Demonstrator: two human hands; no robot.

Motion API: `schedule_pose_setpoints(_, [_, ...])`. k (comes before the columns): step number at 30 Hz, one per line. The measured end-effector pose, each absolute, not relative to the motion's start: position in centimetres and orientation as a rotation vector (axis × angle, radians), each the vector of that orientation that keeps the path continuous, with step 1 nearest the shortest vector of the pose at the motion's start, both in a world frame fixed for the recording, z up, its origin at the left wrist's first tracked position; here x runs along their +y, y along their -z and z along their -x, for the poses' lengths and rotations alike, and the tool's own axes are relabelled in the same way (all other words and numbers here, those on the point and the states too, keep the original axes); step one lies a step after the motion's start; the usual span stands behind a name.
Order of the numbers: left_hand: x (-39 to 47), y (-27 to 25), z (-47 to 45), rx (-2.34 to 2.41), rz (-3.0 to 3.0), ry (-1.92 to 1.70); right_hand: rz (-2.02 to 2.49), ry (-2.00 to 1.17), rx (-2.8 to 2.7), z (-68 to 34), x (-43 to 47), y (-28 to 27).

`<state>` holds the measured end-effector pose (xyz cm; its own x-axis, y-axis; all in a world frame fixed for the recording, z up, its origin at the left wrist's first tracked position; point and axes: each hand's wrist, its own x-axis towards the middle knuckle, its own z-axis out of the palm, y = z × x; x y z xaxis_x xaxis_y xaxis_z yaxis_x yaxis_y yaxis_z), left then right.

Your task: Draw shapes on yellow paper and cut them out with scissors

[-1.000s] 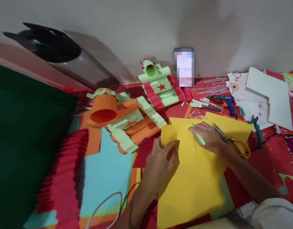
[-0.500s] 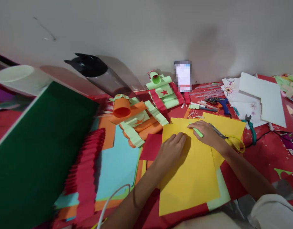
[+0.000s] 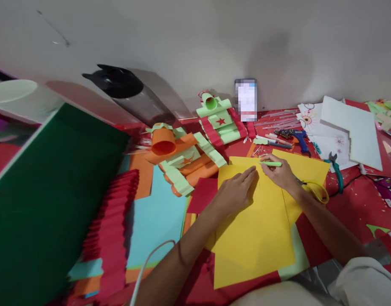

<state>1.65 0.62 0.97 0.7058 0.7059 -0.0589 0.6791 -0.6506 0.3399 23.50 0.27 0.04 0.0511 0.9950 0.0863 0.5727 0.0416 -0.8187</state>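
A large yellow paper sheet (image 3: 252, 242) lies in front of me, overlapping a second yellow sheet (image 3: 310, 168) on its right. My left hand (image 3: 235, 191) rests flat on the upper part of the front sheet, fingers stretched out and pointing up to the right. Just right of those fingertips, my right hand (image 3: 279, 175) grips a light green pen (image 3: 274, 164), its tip near the sheet's upper edge. Yellow-handled scissors (image 3: 324, 196) lie partly hidden under my right wrist.
Behind the sheets are an orange paper figure (image 3: 198, 168), a green one (image 3: 231, 135) and a phone (image 3: 247, 102) against the wall. Pliers (image 3: 338, 174) and a blue glue gun (image 3: 299, 140) lie right. A dark green board (image 3: 55, 191) and a bottle (image 3: 147, 104) stand left.
My left hand has slid slightly up and right, its fingers straightening. My right hand has shifted a little right, and the pen in it has turned closer to level.
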Motion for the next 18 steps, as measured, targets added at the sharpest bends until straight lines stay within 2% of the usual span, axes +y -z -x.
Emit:
schedule_pose_setpoints(10, [0.9,-2.2,-1.7,1.085,-2.543,0.079,1.661,-0.755,-1.628,-23.3,0.4,-0.6])
schedule_pose_setpoints(18, [1.0,-2.2,-1.6,1.07,-2.53,0.053,1.688,-0.759,-1.652,-23.4,0.4,-0.6])
